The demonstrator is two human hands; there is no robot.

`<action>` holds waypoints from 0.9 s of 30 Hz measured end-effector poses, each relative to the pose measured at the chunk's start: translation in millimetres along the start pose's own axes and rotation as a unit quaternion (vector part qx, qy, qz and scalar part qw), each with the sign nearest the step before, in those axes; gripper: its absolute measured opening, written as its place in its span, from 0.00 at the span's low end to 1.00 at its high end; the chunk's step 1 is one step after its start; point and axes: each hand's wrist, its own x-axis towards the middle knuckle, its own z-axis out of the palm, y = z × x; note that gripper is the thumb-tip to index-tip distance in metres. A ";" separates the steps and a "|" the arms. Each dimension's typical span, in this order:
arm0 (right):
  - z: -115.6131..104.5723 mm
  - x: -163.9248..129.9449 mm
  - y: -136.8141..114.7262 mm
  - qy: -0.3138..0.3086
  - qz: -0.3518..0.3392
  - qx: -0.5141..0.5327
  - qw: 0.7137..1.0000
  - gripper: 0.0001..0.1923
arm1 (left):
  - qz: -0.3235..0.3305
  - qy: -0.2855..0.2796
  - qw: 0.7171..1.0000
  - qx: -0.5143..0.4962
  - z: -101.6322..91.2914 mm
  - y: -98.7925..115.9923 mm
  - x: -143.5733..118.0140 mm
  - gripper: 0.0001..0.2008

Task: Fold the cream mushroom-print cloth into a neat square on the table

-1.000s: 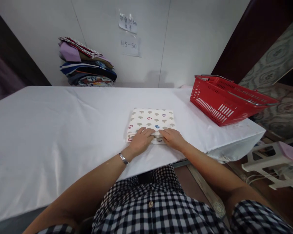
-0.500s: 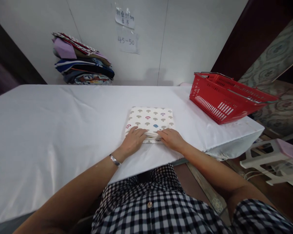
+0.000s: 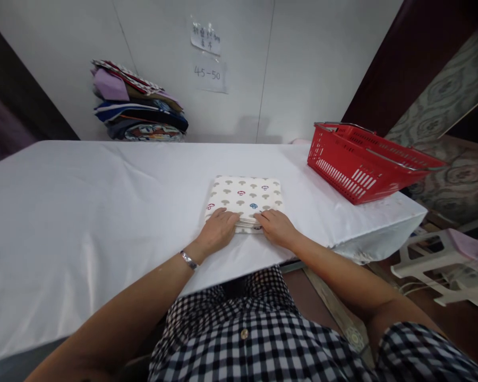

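From the head camera, a folded cloth [image 3: 245, 197], cream with small mushroom prints, lies flat on the white-covered table [image 3: 83, 212], a little right of centre and close to the near edge; both hands rest on its near hem, at about 6 o'clock of the cloth. The left hand [image 3: 217, 231] lies palm down at the cloth's 7 o'clock corner, fingers held together and pointing toward 1 o'clock, their tips on the stacked edge of the folds; whether the fingertips nip a layer or merely press on it cannot be told. The right hand [image 3: 276, 228] lies palm down at the 5 o'clock corner, fingers together and pointing toward 11 o'clock, likewise touching the layered edge, its grip equally unclear; the two sets of fingertips sit near each other but apart, with a strip of hem showing between them. A metal bracelet [image 3: 188, 260] rings the left wrist; a black-and-white checked shirt [image 3: 255, 339] fills the bottom of the view. At 2 o'clock from the cloth, well apart, a red plastic basket [image 3: 358, 162] stands near the table's right end; at 10 o'clock, against the wall at the far edge, sits a pile of folded fabrics [image 3: 139, 106] in purple, navy and prints; at 12 o'clock two paper notes [image 3: 207, 58] hang on the wall, the lower reading 45-50; at 4 o'clock, below table height, stands a white plastic stool [image 3: 434, 260].
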 end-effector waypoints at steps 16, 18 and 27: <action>-10.7 -7.2 2.4 0.033 0.012 0.000 0.999 0.21 | -0.027 0.017 0.999 0.032 -3.7 -3.0 0.0 0.18; -9.0 -9.7 0.0 0.028 0.021 0.007 0.999 0.21 | -0.024 0.018 0.999 0.038 -1.7 -4.2 -0.3 0.18; 6.1 -13.0 -5.0 0.012 0.027 0.010 1.000 0.23 | -0.027 0.022 0.998 0.043 2.2 -5.9 -0.2 0.16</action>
